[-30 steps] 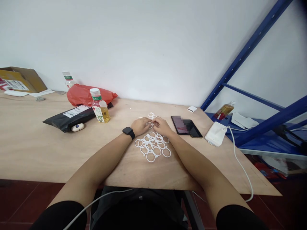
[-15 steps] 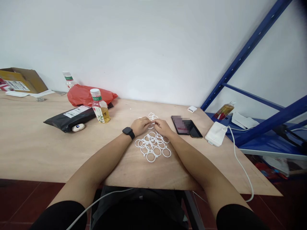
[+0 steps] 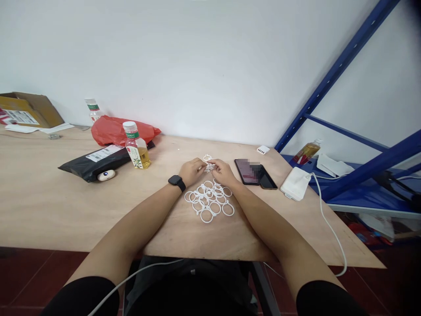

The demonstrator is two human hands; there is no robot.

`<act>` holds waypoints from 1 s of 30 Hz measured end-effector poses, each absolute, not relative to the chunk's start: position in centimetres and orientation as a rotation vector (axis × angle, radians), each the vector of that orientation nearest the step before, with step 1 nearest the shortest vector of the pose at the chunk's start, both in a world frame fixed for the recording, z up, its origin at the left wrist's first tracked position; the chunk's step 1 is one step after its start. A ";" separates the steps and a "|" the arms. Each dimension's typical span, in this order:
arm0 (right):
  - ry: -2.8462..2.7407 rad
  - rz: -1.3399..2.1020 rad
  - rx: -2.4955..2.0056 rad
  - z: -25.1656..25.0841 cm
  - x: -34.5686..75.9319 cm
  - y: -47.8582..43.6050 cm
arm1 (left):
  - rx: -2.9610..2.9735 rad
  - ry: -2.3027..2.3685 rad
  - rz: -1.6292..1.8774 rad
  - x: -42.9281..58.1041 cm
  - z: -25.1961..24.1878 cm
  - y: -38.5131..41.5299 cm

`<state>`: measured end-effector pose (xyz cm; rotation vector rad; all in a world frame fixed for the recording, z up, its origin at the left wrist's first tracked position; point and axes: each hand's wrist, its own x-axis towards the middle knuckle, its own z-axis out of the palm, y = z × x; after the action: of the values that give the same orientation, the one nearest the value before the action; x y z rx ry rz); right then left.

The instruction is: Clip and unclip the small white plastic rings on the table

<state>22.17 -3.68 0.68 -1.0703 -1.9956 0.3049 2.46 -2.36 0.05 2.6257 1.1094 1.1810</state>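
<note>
Thin white rings, loosely overlapping

place looks like workshop | wooden desk stands against white wall | blue metal rack alongside | labelled parcel, cardboard box | red tiled floor

The left arm and right arm reach forward, converging; left grip and right grip nearly meet, fingers bent.

Rings on table; phones right; bottle left; plastic bag behind bottle.
</note>
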 end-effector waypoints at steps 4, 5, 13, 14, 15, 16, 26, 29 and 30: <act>-2.098 0.357 -1.051 1.3 23.5 -3.2 | 2.503 1.319 1.186 1.9 -0.3 -1.7; -2.127 0.379 -1.054 1.4 23.8 -3.1 | 2.488 1.358 1.155 1.8 -0.3 -1.6; -2.454 0.538 -1.112 1.9 24.3 -3.5 | 2.381 1.561 1.092 1.8 0.4 -2.1; -2.460 0.534 -1.128 1.8 24.1 -3.5 | 2.376 1.548 1.117 1.8 0.5 -2.2; -2.454 0.532 -1.152 1.6 23.9 -3.5 | 2.383 1.517 1.128 1.8 0.5 -2.3; -2.437 0.528 -1.185 1.4 23.8 -3.5 | 2.402 1.471 1.118 1.9 0.6 -2.4; -2.094 0.397 -1.278 0.5 23.0 -3.8 | 2.592 1.153 0.855 2.4 1.1 -3.0; -2.020 0.288 -1.209 0.7 22.5 -4.1 | 2.513 1.149 0.894 2.3 1.0 -2.9; -1.995 0.251 -1.183 0.7 22.4 -4.2 | 2.489 1.145 0.904 2.2 1.0 -2.9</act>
<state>22.37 -4.16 0.74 -1.1831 -1.9950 0.2507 2.23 -2.87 0.99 2.4894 1.1450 0.9037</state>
